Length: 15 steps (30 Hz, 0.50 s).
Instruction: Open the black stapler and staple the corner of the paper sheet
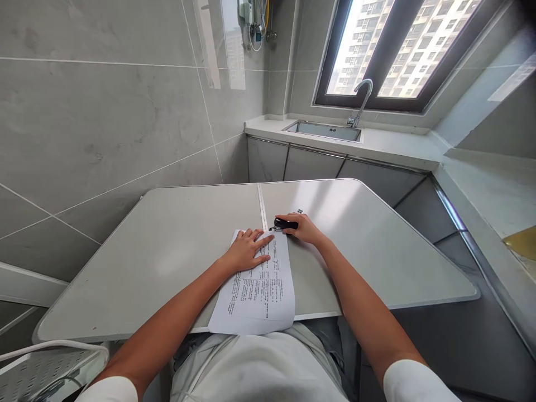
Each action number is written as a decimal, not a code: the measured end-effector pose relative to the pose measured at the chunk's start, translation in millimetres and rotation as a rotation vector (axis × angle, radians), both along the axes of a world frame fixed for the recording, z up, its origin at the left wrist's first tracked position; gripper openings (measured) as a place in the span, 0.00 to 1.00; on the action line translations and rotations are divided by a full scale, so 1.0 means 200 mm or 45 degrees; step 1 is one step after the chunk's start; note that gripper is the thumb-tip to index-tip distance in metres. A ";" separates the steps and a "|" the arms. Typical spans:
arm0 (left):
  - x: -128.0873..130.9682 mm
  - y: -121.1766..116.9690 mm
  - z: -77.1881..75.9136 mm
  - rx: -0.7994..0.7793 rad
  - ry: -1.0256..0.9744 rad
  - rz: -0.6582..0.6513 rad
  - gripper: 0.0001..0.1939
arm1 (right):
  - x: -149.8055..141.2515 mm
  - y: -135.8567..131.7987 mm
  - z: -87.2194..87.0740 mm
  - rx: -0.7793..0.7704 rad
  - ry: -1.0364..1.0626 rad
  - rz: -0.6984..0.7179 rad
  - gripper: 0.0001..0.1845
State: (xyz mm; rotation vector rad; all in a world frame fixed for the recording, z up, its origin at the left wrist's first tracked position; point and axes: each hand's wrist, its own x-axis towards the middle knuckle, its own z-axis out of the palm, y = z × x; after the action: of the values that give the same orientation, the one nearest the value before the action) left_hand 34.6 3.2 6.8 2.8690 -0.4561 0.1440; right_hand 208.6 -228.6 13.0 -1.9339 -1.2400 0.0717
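A printed sheet of paper (268, 301) lies on the table and hangs slightly over its near edge; whether it is one sheet or a stack I cannot tell. My left hand (248, 250) rests flat on its upper part with the fingers spread. My right hand (305, 228) is wrapped round a black stapler (286, 224) at the paper's far edge. The stapler's front end points left and meets or overlaps that edge; its jaw is too small to make out.
The pale folding table (176, 223) has a seam down its middle. Beyond it stand a counter with a sink (324, 129) and a faucet (362, 100) under a window. A tiled wall (104, 111) rises at left. A white perforated chair or rack (54, 371) is at lower left.
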 end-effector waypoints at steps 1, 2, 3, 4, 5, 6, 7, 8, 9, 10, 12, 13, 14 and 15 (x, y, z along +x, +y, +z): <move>0.00 0.00 -0.01 0.008 -0.005 0.034 0.32 | 0.00 0.00 0.00 -0.008 -0.025 -0.002 0.27; 0.01 -0.01 -0.02 0.008 -0.008 0.060 0.32 | 0.00 0.00 0.00 -0.019 -0.038 -0.004 0.26; 0.01 0.00 -0.03 0.002 -0.010 0.074 0.32 | 0.00 0.01 0.00 -0.029 -0.045 -0.007 0.25; 0.02 0.00 -0.04 -0.010 -0.008 0.076 0.32 | -0.01 0.01 0.00 -0.034 -0.049 -0.015 0.24; 0.02 0.00 -0.05 -0.025 -0.003 0.069 0.32 | -0.01 0.02 0.00 -0.031 -0.053 -0.022 0.23; 0.02 0.00 -0.05 -0.042 0.005 0.054 0.32 | -0.01 0.02 0.00 -0.024 -0.059 -0.026 0.21; 0.02 0.01 -0.06 -0.057 0.014 0.033 0.33 | -0.02 0.03 -0.01 -0.016 -0.067 -0.025 0.21; 0.03 0.01 -0.06 -0.070 0.023 0.010 0.33 | -0.02 0.04 -0.01 -0.009 -0.076 -0.023 0.20; 0.03 0.01 -0.06 -0.080 0.027 -0.011 0.32 | -0.02 0.05 -0.02 -0.005 -0.084 -0.023 0.20; 0.03 0.00 -0.06 -0.087 0.030 -0.029 0.32 | -0.02 0.06 -0.03 -0.006 -0.092 -0.031 0.20; 0.03 0.00 -0.06 -0.097 0.035 -0.040 0.31 | -0.02 0.07 -0.04 -0.018 -0.113 -0.058 0.20; 0.02 0.00 -0.06 -0.101 0.040 -0.034 0.31 | -0.02 0.07 -0.04 -0.027 -0.124 -0.069 0.20; 0.02 -0.01 -0.06 -0.107 0.047 -0.025 0.31 | -0.02 0.07 -0.05 -0.035 -0.133 -0.074 0.20; 0.02 -0.01 -0.06 -0.114 0.052 -0.017 0.30 | -0.03 0.07 -0.05 -0.044 -0.142 -0.074 0.20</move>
State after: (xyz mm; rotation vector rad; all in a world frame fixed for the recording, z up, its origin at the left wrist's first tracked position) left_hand 39.3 2.1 -6.0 2.7752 -0.4487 0.1005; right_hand 203.4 -213.7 3.3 -2.0262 -1.2611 -0.0452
